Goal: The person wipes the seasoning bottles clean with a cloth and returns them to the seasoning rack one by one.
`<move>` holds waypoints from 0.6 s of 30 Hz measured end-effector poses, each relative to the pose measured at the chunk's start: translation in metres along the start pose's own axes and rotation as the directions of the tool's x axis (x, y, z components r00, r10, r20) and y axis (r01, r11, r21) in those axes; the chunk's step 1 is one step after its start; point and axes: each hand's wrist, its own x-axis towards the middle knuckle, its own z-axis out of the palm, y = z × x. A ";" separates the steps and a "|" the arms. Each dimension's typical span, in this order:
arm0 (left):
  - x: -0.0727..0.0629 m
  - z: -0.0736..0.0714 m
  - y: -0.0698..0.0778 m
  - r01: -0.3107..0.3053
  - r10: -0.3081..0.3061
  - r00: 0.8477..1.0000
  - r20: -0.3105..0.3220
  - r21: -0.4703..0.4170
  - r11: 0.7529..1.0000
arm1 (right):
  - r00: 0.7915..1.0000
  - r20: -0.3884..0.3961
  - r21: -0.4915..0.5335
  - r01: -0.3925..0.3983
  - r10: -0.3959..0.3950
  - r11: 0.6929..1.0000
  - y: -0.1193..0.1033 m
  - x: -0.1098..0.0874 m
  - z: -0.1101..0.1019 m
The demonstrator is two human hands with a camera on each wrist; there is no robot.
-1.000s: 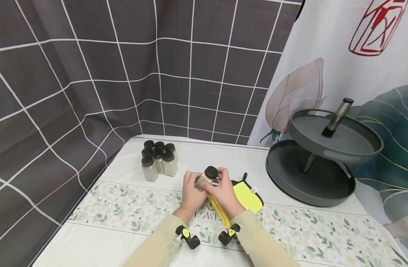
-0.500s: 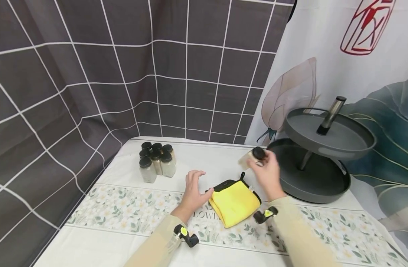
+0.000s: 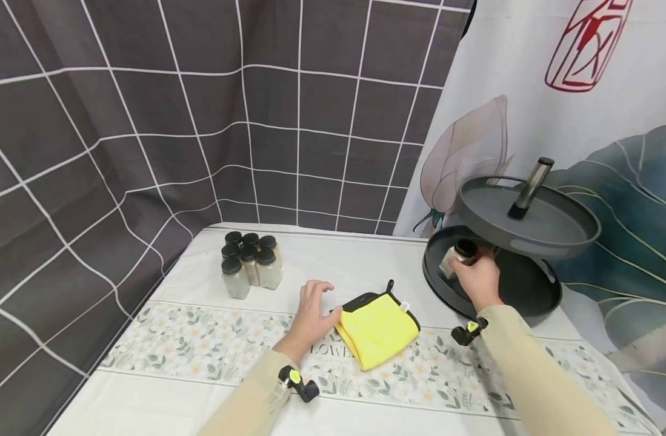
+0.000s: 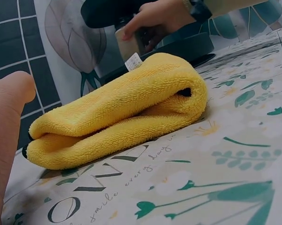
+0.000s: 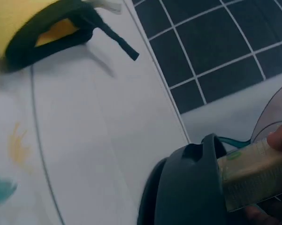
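My right hand (image 3: 481,280) grips a clear spice jar (image 3: 450,261) with a black lid, held over the lower tray (image 3: 523,284) of a dark grey two-tier stand. In the right wrist view the jar (image 5: 253,173) is tilted beside the tray's rim (image 5: 192,187). Just left of a folded yellow cloth (image 3: 379,330) with black edging, my left hand (image 3: 311,315) rests with fingers relaxed and apart, holding nothing. Its thumb is close to the cloth's corner; whether they touch I cannot tell. The cloth (image 4: 122,108) fills the middle of the left wrist view.
Several black-lidded jars (image 3: 251,263) stand grouped at the table's back left. Above the lower tray sits the stand's upper tray (image 3: 551,221), with a metal post (image 3: 531,189) rising from it. A dark gridded curtain (image 3: 267,151) hangs behind the table.
My right hand has carried the jar from between both hands, rightward over the cloth, to the lower tray. My left hand has let go of the jar and stayed near the cloth.
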 end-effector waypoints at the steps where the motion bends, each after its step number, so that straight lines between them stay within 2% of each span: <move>1: 0.000 -0.001 0.000 0.002 -0.002 1.000 0.000 0.002 1.000 | 1.000 0.007 0.009 -0.015 0.015 1.000 0.000 0.003 0.004; 8: 0.001 0.003 -0.002 -0.019 0.019 1.000 -0.017 -0.001 1.000 | 0.994 0.022 0.001 -0.103 0.103 0.995 0.000 0.007 0.024; 12: 0.002 0.005 -0.005 -0.028 0.028 0.999 -0.035 0.011 1.000 | 0.991 0.050 -0.008 -0.121 0.121 0.993 0.000 0.008 0.028; 18: 0.003 0.001 -0.006 -0.005 0.006 1.000 -0.019 0.022 1.000 | 0.985 0.128 -0.026 -0.116 0.119 0.993 -0.001 0.010 0.030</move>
